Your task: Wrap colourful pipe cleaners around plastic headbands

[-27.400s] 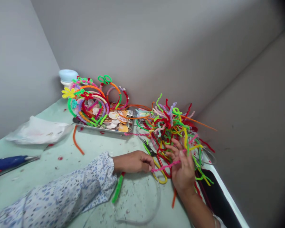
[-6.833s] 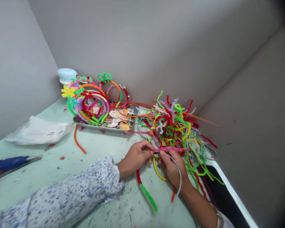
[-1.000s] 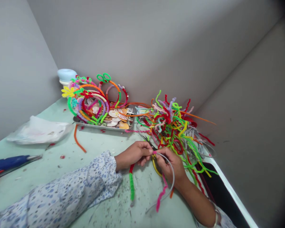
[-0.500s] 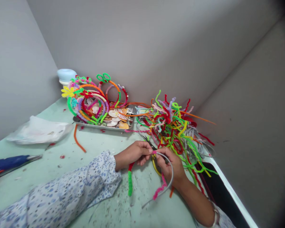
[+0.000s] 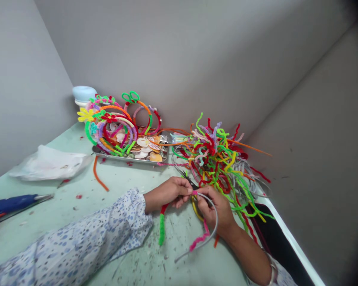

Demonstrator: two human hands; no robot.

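Observation:
My left hand (image 5: 167, 193) and my right hand (image 5: 214, 207) meet over the pale green table, both closed on one end of a grey plastic headband (image 5: 212, 234). A pink pipe cleaner (image 5: 199, 239) is pinched at that end and trails down along the band. A red-and-green pipe cleaner (image 5: 161, 228) hangs from under my left fingers onto the table. A yellow loop (image 5: 196, 213) lies beneath my right hand.
A tangled heap of coloured pipe cleaners (image 5: 217, 157) and bare grey headbands (image 5: 250, 180) lies behind my hands. A metal tray (image 5: 128, 160) holds finished wrapped headbands (image 5: 113, 123) and shells. A blue glue gun (image 5: 12, 203), a plastic bag (image 5: 47, 163) and an orange pipe cleaner (image 5: 97, 178) lie left.
Over the last second the headband's free end swung left and lower, the pink tail curled up shorter, and the red-and-green pipe cleaner shifted slightly left. My hands stayed put.

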